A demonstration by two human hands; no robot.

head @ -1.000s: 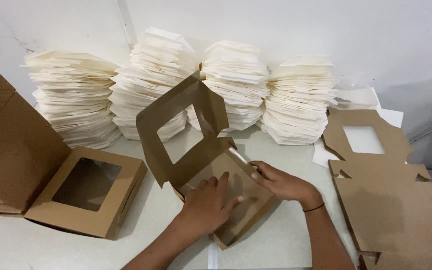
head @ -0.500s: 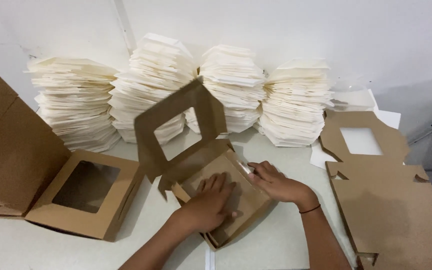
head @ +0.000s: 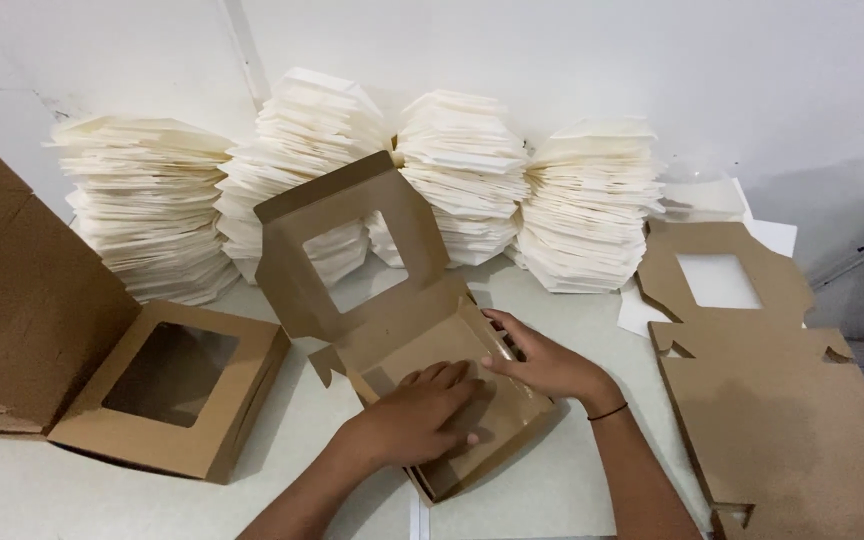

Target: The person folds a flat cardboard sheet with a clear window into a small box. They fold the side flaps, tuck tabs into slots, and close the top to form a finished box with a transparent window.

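Inside the brown windowed box (head: 422, 350), lid raised, both hands (head: 472, 400) press flat, gripping nothing.

Four white stacks (head: 462, 180), two folded window boxes (head: 177, 400), one flat box blank (head: 772, 400).

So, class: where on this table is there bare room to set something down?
Bare table lies between the open box and the flat blanks, and in front of the closed box. The back is crowded with white stacks.

Brown cardboard window box (head: 392, 330), half-folded; windowed lid raised upright; tray flat on the table.
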